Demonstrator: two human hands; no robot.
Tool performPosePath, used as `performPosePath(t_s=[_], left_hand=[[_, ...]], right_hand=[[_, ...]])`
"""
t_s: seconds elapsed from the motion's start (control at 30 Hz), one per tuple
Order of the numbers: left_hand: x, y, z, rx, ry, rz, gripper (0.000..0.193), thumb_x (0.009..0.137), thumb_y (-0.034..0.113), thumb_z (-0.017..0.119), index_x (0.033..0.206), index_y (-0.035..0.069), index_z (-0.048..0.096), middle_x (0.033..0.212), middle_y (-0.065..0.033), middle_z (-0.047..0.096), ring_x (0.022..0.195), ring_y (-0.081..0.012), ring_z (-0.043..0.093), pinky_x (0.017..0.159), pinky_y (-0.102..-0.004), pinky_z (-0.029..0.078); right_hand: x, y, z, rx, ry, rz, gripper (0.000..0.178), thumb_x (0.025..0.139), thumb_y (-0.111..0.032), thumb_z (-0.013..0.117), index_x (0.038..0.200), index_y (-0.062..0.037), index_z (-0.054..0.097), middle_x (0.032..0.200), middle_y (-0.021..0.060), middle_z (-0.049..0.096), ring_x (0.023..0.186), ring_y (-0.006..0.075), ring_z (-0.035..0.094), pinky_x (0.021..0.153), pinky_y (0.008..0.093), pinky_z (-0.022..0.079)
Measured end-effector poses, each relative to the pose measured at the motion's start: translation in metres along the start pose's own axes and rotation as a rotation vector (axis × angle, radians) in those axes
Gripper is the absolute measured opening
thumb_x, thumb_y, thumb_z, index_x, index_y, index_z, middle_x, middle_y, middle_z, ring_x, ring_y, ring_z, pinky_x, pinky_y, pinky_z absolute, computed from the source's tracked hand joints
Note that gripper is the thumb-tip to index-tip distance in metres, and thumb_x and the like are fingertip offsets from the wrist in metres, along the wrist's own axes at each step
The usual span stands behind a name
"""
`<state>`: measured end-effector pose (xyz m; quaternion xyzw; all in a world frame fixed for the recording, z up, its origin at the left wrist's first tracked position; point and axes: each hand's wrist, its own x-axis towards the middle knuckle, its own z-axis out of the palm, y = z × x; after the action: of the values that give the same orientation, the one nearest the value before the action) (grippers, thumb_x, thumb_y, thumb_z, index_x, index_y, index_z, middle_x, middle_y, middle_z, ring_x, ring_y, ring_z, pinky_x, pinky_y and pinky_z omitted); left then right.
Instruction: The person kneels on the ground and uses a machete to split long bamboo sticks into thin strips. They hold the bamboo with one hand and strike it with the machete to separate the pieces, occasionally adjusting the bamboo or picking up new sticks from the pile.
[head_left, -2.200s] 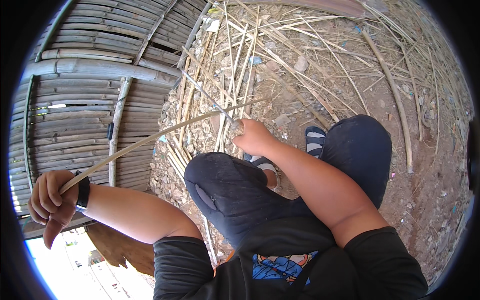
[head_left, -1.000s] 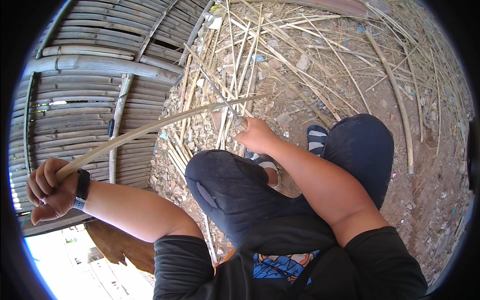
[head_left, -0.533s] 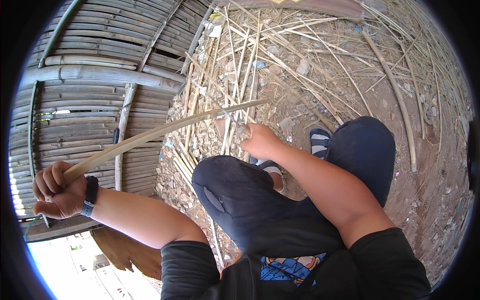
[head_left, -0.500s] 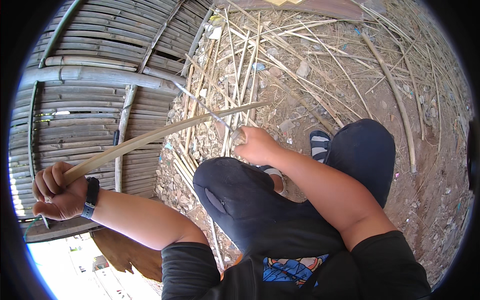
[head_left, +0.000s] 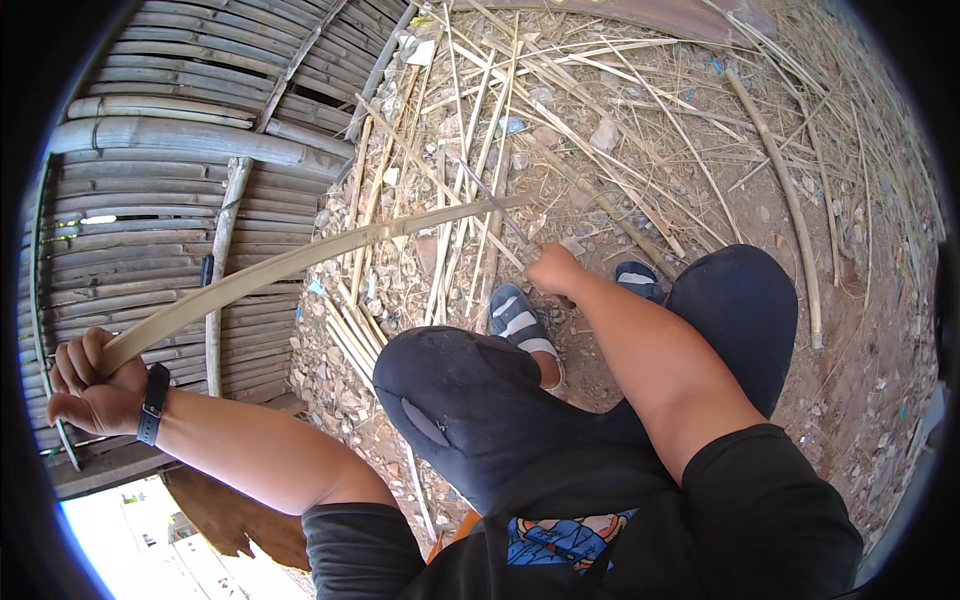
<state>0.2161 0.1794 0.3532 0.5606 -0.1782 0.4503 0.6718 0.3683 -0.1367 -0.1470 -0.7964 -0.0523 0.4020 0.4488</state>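
A long, flat bamboo strip (head_left: 280, 262) slants from the lower left toward the upper middle, bowing slightly. Its near end is gripped by my left hand (head_left: 100, 388), fingers curled around it and a dark watch on the wrist. My right hand (head_left: 555, 270) is closed around the handle of a long, thin-bladed knife (head_left: 508, 222); the fist hides most of that handle. The blade points up and left, crossing the strip close to its far tip. Whether blade and strip touch, I cannot tell.
A slatted bamboo wall (head_left: 130, 265) rises at left. Cut bamboo strips (head_left: 470, 130) litter the stony ground ahead, and a short bundle of strips (head_left: 350, 335) lies beside my left knee. A long pole (head_left: 785, 185) lies at right. My sandalled foot (head_left: 515, 318) is between my knees.
My right hand has moved forward and to the right, taking the knife along the strip toward its far tip. My left hand and the strip's near end have shifted slightly left.
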Motion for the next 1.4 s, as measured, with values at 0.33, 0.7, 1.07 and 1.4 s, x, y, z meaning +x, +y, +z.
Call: performPosePath(t_s=[0.33, 0.7, 1.07, 1.4], left_hand=[[0.010, 0.022, -0.028, -0.258, -0.180, -0.151, 0.047, 0.050, 0.021, 0.093, 0.057, 0.020, 0.047, 0.053, 0.0122, 0.040, 0.045, -0.0031, 0.033, 0.049, -0.0214, 0.027], [0.005, 0.013, -0.009, -0.193, -0.095, -0.133, 0.047, 0.057, 0.017, 0.092, 0.061, 0.018, 0.045, 0.054, 0.0103, 0.034, 0.046, -0.0047, 0.030, 0.049, -0.0216, 0.025], [0.009, 0.014, -0.014, -0.037, 0.002, -0.065, 0.044, 0.069, 0.013, 0.084, 0.061, 0.017, 0.041, 0.058, 0.0079, 0.033, 0.050, -0.0062, 0.029, 0.052, -0.0244, 0.024], [0.016, 0.010, -0.029, 0.022, -0.002, -0.030, 0.048, 0.078, 0.012, 0.077, 0.060, 0.017, 0.033, 0.059, 0.0048, 0.028, 0.052, -0.0095, 0.026, 0.053, -0.0268, 0.022]], right_hand=[[-0.103, -0.148, -0.002, -0.131, 0.046, -0.824, 0.024, 0.074, -0.015, 0.064, 0.095, -0.0026, 0.062, 0.083, 0.0205, 0.068, 0.080, 0.0363, 0.068, 0.070, 0.0468, 0.054], [0.010, 0.009, 0.028, 0.199, 0.136, 0.062, 0.043, 0.077, -0.027, 0.067, 0.107, 0.0035, 0.064, 0.095, 0.0240, 0.069, 0.088, 0.0344, 0.069, 0.077, 0.0425, 0.054], [-0.046, -0.060, 0.038, 0.117, 0.021, -0.562, 0.041, 0.075, -0.023, 0.070, 0.109, 0.0001, 0.062, 0.092, 0.0239, 0.068, 0.088, 0.0372, 0.068, 0.078, 0.0458, 0.053], [-0.048, -0.080, 0.023, 0.218, -0.040, -0.240, 0.035, 0.077, -0.018, 0.066, 0.105, 0.0033, 0.062, 0.091, 0.0220, 0.067, 0.082, 0.0309, 0.068, 0.077, 0.0411, 0.054]])
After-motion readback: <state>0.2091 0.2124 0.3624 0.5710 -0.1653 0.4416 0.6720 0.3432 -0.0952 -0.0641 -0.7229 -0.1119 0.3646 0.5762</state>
